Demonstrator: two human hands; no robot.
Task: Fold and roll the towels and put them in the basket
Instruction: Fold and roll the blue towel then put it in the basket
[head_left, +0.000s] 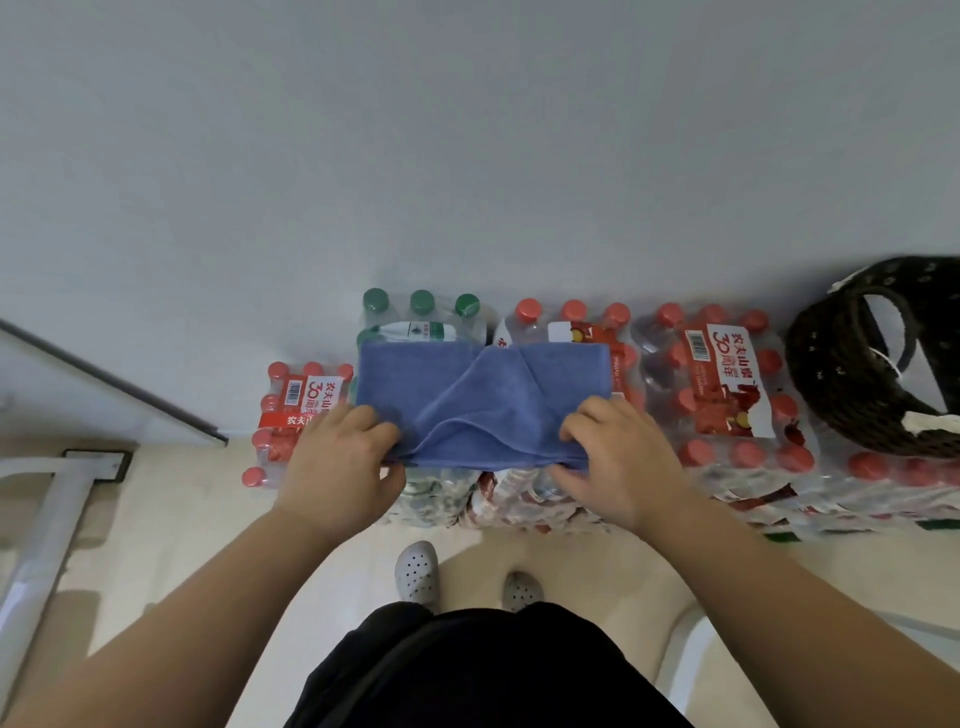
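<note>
Atop shrink-wrapped plastic packs of red-capped water bottles (727, 395) lies a soft blue terry-cloth towel (483, 395), a wide band creased at the middle. The left hand (337, 467) and right hand (618, 462) each pinch its near edge with curled fingers. A dark woven wicker basket (831, 374) stands on the packs at far right, something white inside; green-capped bottles (421, 304) sit behind the towel.
</note>
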